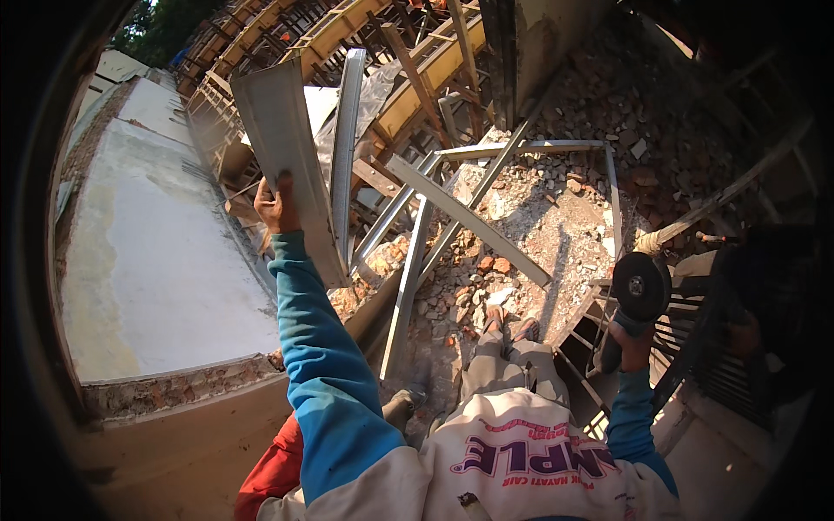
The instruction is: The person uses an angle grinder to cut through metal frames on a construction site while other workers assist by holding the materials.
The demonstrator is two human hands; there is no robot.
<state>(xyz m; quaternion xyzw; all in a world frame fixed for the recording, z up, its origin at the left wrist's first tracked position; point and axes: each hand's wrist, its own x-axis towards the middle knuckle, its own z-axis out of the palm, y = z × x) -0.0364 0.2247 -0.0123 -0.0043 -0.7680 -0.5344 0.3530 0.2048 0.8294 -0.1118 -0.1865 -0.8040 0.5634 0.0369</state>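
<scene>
- Head view: a person in blue sleeves stands over rubble (pixel 460 300) at a building site, hands well apart and both occupied
- At 10 o'clock, the left hand (pixel 278 208) is clamped on the edge of a long grey panel (pixel 276 113), thumb against its face; the panel tilts, its top reaching toward 11 o'clock
- At 4 o'clock, the right hand (pixel 632 340) grips an angle grinder (pixel 640 286), its black disc toward 3 o'clock, well apart from the panel; whether it spins cannot be told
- Just right of the panel, at 11 o'clock, rises a narrow metal strip (pixel 347 130)
- Pale lengths (pixel 473 223) lie crossed at 1 o'clock, near a dark slatted grille (pixel 725 369) at 4 and a white slab (pixel 174 252) at 9
</scene>
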